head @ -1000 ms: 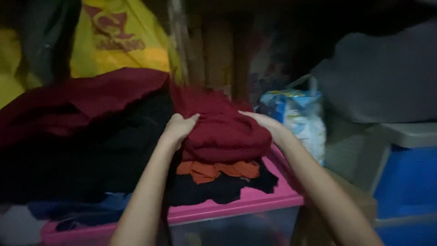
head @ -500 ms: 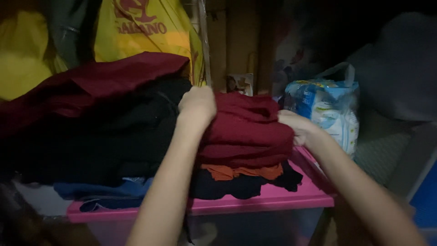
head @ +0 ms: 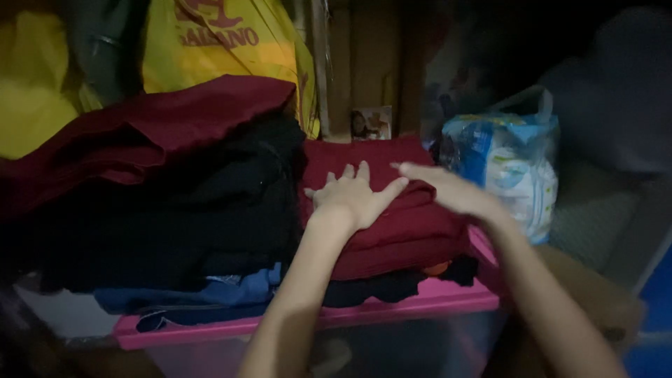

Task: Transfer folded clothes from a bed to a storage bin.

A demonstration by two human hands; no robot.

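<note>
On top of the pink-lidded clear storage bin (head: 420, 302), a tall dark clothes pile (head: 175, 203) leans at left; it could slump onto the folded maroon garment (head: 392, 224) beside it. Both hands lie flat and open, gripping nothing: left hand (head: 353, 196) pressing the garment, right hand (head: 448, 189) blurred above it, so an uneven push may topple the short stack.

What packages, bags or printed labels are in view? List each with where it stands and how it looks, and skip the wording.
Yellow plastic bag: top left, behind the clothes piles; bright yellow with a red printed mark.
Blue and white plastic pack: right of the folded maroon cloth, upright, soft and crinkled, with a handle loop on top.
Small printed card: at the back, above the maroon cloth; rectangular, pale with a dark picture, too blurred to tell more.
</note>
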